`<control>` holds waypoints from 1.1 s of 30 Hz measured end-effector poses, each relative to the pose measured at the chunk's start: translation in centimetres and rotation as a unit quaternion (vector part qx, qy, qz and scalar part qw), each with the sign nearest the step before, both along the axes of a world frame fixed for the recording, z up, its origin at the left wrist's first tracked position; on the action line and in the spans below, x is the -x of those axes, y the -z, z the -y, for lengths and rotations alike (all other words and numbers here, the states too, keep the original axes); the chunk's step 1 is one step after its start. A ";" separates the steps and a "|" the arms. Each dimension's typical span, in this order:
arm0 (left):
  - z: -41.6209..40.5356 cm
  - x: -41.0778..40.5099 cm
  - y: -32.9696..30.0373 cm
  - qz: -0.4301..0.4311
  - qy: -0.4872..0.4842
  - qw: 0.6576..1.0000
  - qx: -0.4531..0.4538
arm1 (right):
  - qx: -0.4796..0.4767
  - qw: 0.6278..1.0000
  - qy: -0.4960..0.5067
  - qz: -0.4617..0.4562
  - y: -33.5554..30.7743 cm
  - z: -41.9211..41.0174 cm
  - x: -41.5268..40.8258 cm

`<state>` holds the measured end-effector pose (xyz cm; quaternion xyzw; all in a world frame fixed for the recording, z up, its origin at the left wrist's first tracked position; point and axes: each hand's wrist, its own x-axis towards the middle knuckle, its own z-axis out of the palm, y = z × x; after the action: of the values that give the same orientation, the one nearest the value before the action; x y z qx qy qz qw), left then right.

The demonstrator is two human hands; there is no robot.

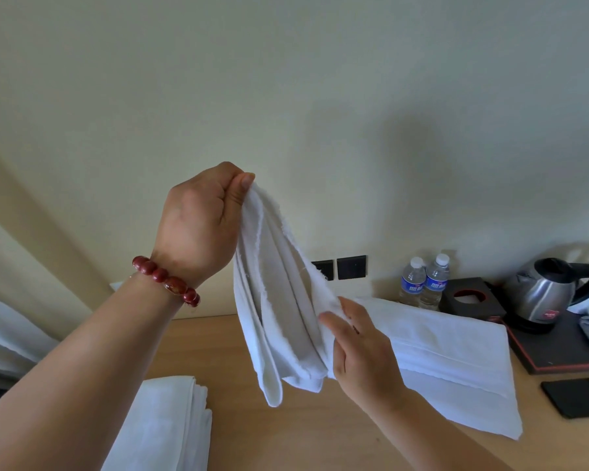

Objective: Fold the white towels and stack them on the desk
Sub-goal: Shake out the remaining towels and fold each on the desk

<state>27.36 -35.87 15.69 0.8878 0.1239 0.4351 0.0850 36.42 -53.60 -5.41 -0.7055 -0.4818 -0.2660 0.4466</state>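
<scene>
The left forearm, with a bracelet of red beads (165,281) at the wrist, is the nearest thing to the camera. The left hand (198,219) is raised high in front of the wall, and its thumb and fingers pinch the top edge of a small white towel (276,300). This towel hangs down in the air above the desk (303,436), in loose vertical folds, and does not touch the wood. Lower down, the right hand (357,348) holds one side edge of the same towel between the thumb and the curled fingers.

On the desk behind the right hand a larger white towel (456,351) lies flat, folded. At the lower left stands a pile of folded white towels (164,423).

I judge the hanging towel to be light and very soft: it has no stiffness and falls into pleats by its own weight. It is not slippery and not fragile, but it loses its shape easily. The best places to hold it are the corners and the hemmed edges, so that the cloth can be pulled tight and the edges can be brought together evenly.

At the right, near the wall, are two water bottles (424,283), a kettle (544,290) on a dark tray (558,355), and a black phone (578,396).
</scene>
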 end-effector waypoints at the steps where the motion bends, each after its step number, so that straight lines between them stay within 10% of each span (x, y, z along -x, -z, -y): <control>1: 0.1 0.0 0.0 -0.001 0.000 1.000 0.002 | 0.014 1.000 0.000 0.007 0.3 0.2 0.1; 11: 0.8 -0.4 -0.8 0.001 0.004 1.000 -0.008 | 0.053 0.984 -0.053 -0.160 0.2 0.8 3.8; 23: 0.9 0.0 -0.9 -0.004 0.002 1.000 -0.024 | 0.055 0.995 0.053 -0.066 1.8 1.1 6.5; 33: -0.4 0.7 -0.5 -0.001 -0.021 1.000 -0.022 | 0.080 0.983 0.026 -0.164 0.4 2.0 2.9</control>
<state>26.68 -35.47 16.17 0.8870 0.1329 0.4387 0.0566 33.52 -55.57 -5.79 -0.7853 -0.4029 -0.1190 0.4547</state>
